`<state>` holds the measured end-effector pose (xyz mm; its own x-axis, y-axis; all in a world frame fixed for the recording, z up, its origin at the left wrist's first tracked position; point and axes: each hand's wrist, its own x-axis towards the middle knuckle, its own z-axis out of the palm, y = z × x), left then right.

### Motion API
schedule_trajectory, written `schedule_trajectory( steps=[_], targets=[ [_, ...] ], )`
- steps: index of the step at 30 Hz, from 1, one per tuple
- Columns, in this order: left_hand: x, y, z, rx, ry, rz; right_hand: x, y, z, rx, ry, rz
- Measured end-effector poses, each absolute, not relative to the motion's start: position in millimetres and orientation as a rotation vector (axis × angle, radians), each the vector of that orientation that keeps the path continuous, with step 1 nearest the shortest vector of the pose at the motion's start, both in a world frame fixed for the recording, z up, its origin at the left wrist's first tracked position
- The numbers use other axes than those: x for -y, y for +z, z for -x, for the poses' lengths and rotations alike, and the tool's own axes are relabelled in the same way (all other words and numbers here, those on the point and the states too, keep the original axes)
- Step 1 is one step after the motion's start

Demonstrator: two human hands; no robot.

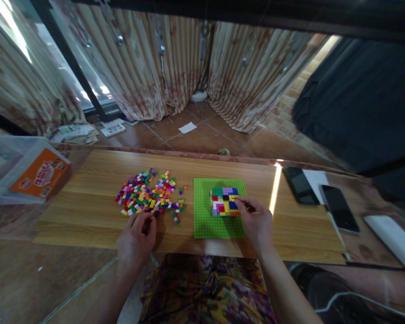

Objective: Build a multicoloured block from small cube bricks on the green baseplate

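Observation:
A block built of many-coloured toy bricks (222,202) stands on a green studded baseplate (202,227). My right hand (258,220) reaches over the plate's right side, thumb and forefinger pinched at the block's right top edge. Whatever lies between those fingertips is too small to make out. To the left, loose toy bricks (145,193) are spread in a heap on the wooden board. My left hand (137,236) rests at the heap's near edge with curled fingers. Its thumb and forefinger close in by a yellow brick (152,218); what they grip is unclear.
A clear plastic box (16,171) with an orange label stands at the far left. Two dark phones (300,185) and a white flat object (393,238) lie at the right. Patterned curtains (148,67) hang beyond the board (94,225).

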<state>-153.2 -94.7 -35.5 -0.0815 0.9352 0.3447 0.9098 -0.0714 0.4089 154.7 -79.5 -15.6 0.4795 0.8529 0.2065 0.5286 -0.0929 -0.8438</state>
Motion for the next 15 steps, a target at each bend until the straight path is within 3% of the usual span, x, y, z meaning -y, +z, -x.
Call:
schedule_trajectory(
  steps=[15],
  targets=[
    [95.6,-37.7,153.6,-2.110,0.874,-2.088,62.1,-25.2,-158.3,0.826,0.758,1.605]
  ],
)
